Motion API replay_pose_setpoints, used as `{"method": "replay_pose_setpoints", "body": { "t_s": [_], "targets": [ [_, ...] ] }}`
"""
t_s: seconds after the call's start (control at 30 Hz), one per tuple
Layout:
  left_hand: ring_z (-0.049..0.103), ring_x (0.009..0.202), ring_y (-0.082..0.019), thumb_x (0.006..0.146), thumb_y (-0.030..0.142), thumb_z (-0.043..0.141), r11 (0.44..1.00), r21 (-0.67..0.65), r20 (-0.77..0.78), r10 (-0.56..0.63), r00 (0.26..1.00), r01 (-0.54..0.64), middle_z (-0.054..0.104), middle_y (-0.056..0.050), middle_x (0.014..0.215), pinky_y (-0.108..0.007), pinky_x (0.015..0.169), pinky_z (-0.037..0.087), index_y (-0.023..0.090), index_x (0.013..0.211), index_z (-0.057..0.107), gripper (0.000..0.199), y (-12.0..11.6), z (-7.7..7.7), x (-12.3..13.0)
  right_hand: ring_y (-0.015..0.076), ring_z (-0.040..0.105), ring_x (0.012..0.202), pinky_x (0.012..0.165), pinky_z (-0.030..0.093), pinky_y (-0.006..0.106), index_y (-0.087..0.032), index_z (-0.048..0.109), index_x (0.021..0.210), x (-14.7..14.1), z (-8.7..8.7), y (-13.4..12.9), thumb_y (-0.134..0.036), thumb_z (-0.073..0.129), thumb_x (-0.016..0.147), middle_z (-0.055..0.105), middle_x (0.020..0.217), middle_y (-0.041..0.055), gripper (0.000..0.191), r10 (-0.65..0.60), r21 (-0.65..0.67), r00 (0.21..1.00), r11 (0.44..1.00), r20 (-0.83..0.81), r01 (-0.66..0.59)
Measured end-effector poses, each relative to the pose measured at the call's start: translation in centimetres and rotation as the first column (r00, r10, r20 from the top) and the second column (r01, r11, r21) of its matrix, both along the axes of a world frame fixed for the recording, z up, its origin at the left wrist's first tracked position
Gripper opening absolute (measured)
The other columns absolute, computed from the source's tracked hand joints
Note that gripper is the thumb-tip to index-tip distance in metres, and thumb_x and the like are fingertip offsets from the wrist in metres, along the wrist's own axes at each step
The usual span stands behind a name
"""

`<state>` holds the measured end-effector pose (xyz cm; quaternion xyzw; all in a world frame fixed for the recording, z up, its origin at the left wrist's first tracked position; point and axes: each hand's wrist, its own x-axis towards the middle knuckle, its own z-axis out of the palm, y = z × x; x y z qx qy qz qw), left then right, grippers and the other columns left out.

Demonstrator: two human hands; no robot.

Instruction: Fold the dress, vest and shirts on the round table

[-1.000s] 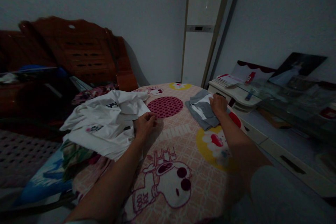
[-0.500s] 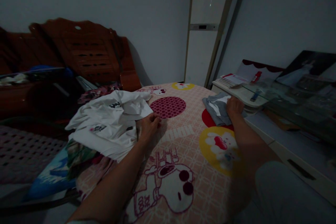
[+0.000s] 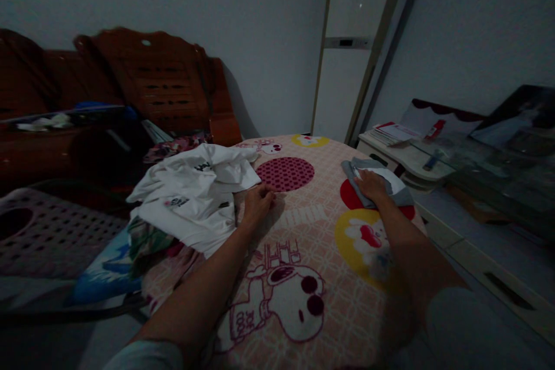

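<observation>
Lying spread, the right hand (image 3: 372, 185) touches the gray garment (image 3: 391, 179), right of the white shirt (image 3: 195, 193); beside that shirt, the left hand (image 3: 259, 203) curls loosely, its grip unclear.

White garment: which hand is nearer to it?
Left. The left hand is close beside the white garment; the right hand is farther off, on the gray garment.

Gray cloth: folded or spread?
Folded: the gray cloth lies as a compact, layered bundle, right hand on top.

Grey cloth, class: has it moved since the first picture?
Yes: the grey cloth has moved right, against the yellow circle printed on the tablecloth.
</observation>
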<state>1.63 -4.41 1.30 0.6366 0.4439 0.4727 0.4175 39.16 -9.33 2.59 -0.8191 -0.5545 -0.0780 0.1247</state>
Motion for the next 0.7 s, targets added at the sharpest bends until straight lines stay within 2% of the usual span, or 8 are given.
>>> {"method": "replay_pose_setpoints", "body": {
  "t_s": [0.13, 0.23, 0.33, 0.4, 0.53, 0.6, 0.7],
  "targets": [
    [0.057, 0.051, -0.013, 0.07, 0.025, 0.054, 1.0, -0.003, -0.008, 0.006, 1.0, -0.006, 0.062, -0.001, 0.062, -0.021, 0.049, 0.042, 0.015, 0.078, 0.066, 0.017, -0.1, 0.0, 0.1, 0.0319, 0.054, 0.127, 0.106, 0.037, 0.046, -0.009, 0.06, 0.128, -1.1, 0.0, 0.0, -0.035, 0.042, 0.096, 0.061, 0.134, 0.0232, 0.045, 0.026, 0.02, 0.999, 0.999, 0.034, -0.027],
    [0.057, 0.051, -0.012, 0.071, 0.023, 0.053, 1.0, 0.02, -0.02, 0.003, 1.0, -0.003, 0.063, 0.0, 0.062, -0.021, 0.05, 0.042, 0.015, 0.077, 0.066, 0.016, -0.1, 0.1, 0.2, 0.0297, 0.052, 0.131, 0.111, 0.036, 0.043, -0.012, 0.061, 0.129, -3.4, -0.5, 0.4, -0.033, 0.042, 0.096, 0.058, 0.139, 0.02, 0.043, 0.166, 0.08, 0.986, 0.983, -0.009, -0.165],
    [0.058, 0.051, -0.012, 0.073, 0.021, 0.052, 1.0, 0.005, -0.028, 0.009, 1.0, -0.009, 0.064, 0.0, 0.064, -0.022, 0.051, 0.043, 0.015, 0.078, 0.067, 0.017, 0.0, 0.4, 0.0, 0.0264, 0.055, 0.13, 0.112, 0.039, 0.04, -0.013, 0.064, 0.127, -6.3, -2.4, 0.2, -0.031, 0.041, 0.097, 0.061, 0.137, 0.0174, 0.042, 0.363, 0.063, 0.928, 0.931, -0.078, -0.359],
    [0.059, 0.053, -0.013, 0.075, 0.02, 0.052, 0.999, 0.016, -0.081, 0.052, 0.995, -0.051, 0.065, 0.0, 0.064, -0.023, 0.054, 0.044, 0.016, 0.08, 0.068, 0.017, 0.1, 0.8, -0.4, 0.0263, 0.055, 0.13, 0.112, 0.039, 0.041, -0.012, 0.065, 0.125, -7.7, -4.0, -0.2, -0.03, 0.042, 0.096, 0.062, 0.135, 0.0178, 0.041, 0.435, 0.042, 0.897, 0.901, -0.075, -0.433],
    [0.065, 0.07, -0.018, 0.08, 0.019, 0.053, 0.962, 0.222, -0.239, 0.211, 0.948, -0.158, 0.069, -0.003, 0.074, -0.028, 0.069, 0.048, 0.019, 0.084, 0.069, 0.017, 0.5, 1.8, -1.7, 0.028, 0.053, 0.132, 0.114, 0.038, 0.046, -0.012, 0.065, 0.125, -8.4, -5.9, -0.7, -0.03, 0.043, 0.095, 0.061, 0.137, 0.0178, 0.041, 0.433, 0.1, 0.901, 0.897, -0.007, -0.43],
    [0.066, 0.084, -0.021, 0.08, 0.014, 0.052, 0.912, 0.366, -0.276, 0.295, 0.915, -0.184, 0.071, -0.007, 0.088, -0.032, 0.08, 0.049, 0.019, 0.087, 0.069, 0.019, 0.6, 2.4, -2.2, 0.0274, 0.055, 0.13, 0.112, 0.04, 0.045, -0.015, 0.066, 0.124, -8.3, -6.0, -0.7, -0.029, 0.042, 0.095, 0.062, 0.136, 0.0162, 0.04, 0.431, 0.116, 0.902, 0.897, -0.009, -0.427],
    [0.061, 0.108, -0.026, 0.078, 0.007, 0.051, 0.805, 0.551, -0.295, 0.433, 0.852, -0.219, 0.068, -0.011, 0.111, -0.039, 0.097, 0.043, 0.019, 0.091, 0.07, 0.026, 0.6, 3.6, -2.9, 0.0269, 0.056, 0.129, 0.112, 0.04, 0.044, -0.019, 0.067, 0.123, -8.0, -5.7, -0.8, -0.027, 0.042, 0.094, 0.064, 0.133, 0.0138, 0.04, 0.438, 0.123, 0.899, 0.893, -0.013, -0.434]
  ]
}}
